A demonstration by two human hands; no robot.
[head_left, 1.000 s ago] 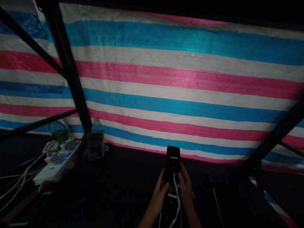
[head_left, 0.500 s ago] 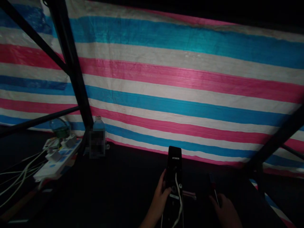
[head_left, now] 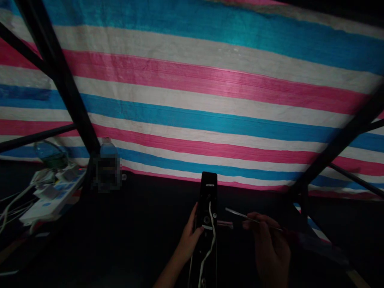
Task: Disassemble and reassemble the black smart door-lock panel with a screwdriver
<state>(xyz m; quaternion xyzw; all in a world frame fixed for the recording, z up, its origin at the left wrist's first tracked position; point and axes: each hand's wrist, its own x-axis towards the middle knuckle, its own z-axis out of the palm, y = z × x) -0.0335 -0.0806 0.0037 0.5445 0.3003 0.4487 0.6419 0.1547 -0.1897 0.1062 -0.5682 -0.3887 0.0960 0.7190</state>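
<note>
A long black panel (head_left: pixel 209 188) with small holes, pale labels and a white cable (head_left: pixel 213 232) along its face stands out from the dark surface. My left hand (head_left: pixel 190 236) is closed around the panel's left edge, thumb on its face. My right hand (head_left: pixel 268 240), to the right of the panel, is closed on a screwdriver (head_left: pixel 235 213). Its thin metal shaft points left toward the panel, apart from it; the handle trails right and is dark and blurred. Between panel and right hand lies a small pinkish, shiny item (head_left: pixel 225 224) whose kind I cannot make out.
A white power strip (head_left: pixel 45 210) with plugs and cables lies at left. Behind it are a round clear container (head_left: pixel 51 154) and a partly blurred-out bottle (head_left: pixel 108 149). Dark metal posts (head_left: pixel 64 82) frame both sides. A striped tarp (head_left: pixel 192 88) hangs behind.
The screwdriver has turned in my right hand: its shaft now points left, its handle right. My right hand has risen slightly. The whole view has shifted; my left hand keeps its hold on the panel.
</note>
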